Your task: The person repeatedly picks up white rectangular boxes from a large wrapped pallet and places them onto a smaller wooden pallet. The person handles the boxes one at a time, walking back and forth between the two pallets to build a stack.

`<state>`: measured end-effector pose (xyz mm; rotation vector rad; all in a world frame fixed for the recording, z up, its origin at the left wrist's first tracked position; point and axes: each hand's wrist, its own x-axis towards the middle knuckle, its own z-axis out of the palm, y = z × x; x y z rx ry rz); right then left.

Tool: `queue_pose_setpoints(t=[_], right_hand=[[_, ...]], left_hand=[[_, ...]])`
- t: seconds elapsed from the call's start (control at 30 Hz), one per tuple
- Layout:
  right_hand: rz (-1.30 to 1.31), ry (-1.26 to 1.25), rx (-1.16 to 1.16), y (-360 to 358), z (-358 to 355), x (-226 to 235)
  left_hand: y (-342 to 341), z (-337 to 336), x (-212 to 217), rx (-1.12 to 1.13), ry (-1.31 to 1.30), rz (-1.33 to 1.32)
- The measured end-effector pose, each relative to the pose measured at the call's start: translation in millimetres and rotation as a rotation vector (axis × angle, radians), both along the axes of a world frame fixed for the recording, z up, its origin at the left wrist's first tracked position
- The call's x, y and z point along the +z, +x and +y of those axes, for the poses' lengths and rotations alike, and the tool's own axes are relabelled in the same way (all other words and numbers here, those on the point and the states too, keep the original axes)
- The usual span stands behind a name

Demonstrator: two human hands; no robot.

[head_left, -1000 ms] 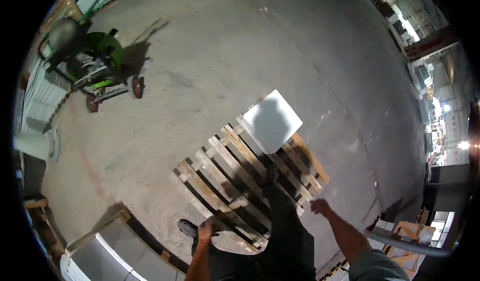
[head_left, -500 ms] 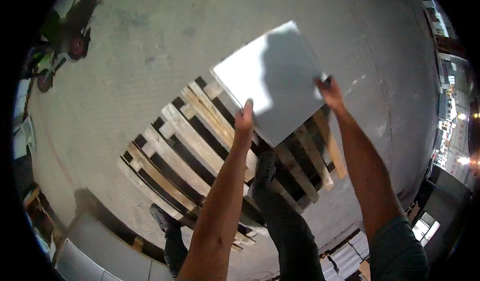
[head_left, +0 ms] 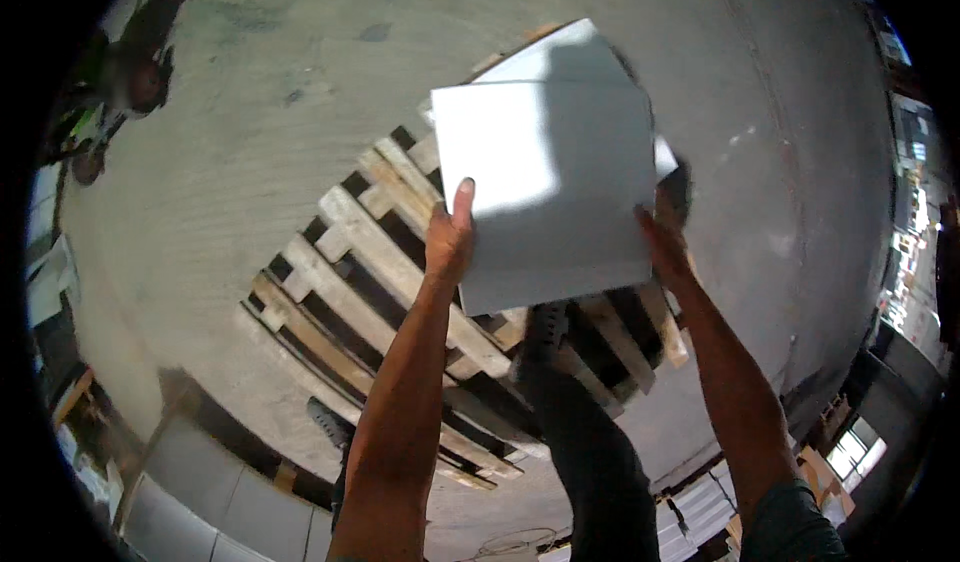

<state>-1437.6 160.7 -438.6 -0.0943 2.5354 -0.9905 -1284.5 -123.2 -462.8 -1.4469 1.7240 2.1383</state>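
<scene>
A flat, light grey square tile (head_left: pixel 550 187) is held level by its two side edges. My left hand (head_left: pixel 452 240) grips its left edge, thumb resting on the top face and fingers underneath. At the opposite edge, my right hand (head_left: pixel 665 244) is closed on it, its fingers mostly hidden. Beneath and behind it, a second pale tile (head_left: pixel 575 52) lies turned at an angle, its far corner showing. Below them is a wooden pallet (head_left: pixel 365 234) of spaced slats, its right part partly covered.
One of my shoes (head_left: pixel 545 327) is among the pallet's slats; the other (head_left: pixel 328 420) stands by its left edge. Grey panels (head_left: pixel 185 522) lie at the lower left, white stacked pieces (head_left: pixel 705 507) at the lower right. A wheeled machine (head_left: pixel 140 87) stands at the far left.
The tile in my hands has come up and turned, its edges now nearly straight to me. The tile below it now shows. Both hands moved a little left and down.
</scene>
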Motion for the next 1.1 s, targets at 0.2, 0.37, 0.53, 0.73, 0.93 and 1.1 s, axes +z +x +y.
queue_pose_setpoints(t=[0.2, 0.37, 0.53, 0.73, 0.93, 1.1], right_hand=[[-0.323, -0.068, -0.092, 12, -21, 4], [-0.597, 0.02, 0.04, 66, -22, 26], [0.052, 0.486, 0.577, 181, -2, 27], [-0.458, 0.765, 0.93, 320, -83, 91], [-0.484, 0.177, 0.806, 490, -303, 320], [-0.482, 0.146, 0.819, 584, -370, 449]], left_hand=[[108, 28, 18, -0.135, 0.011, -0.426], [200, 64, 69, 0.012, 0.121, -0.579], [306, 35, 164, -0.01, 0.381, -0.777], [492, 19, 267, 0.183, 0.339, -0.926], [648, -19, 415, 0.677, 0.182, -0.756], [767, -21, 522, 0.889, 0.001, -0.519]])
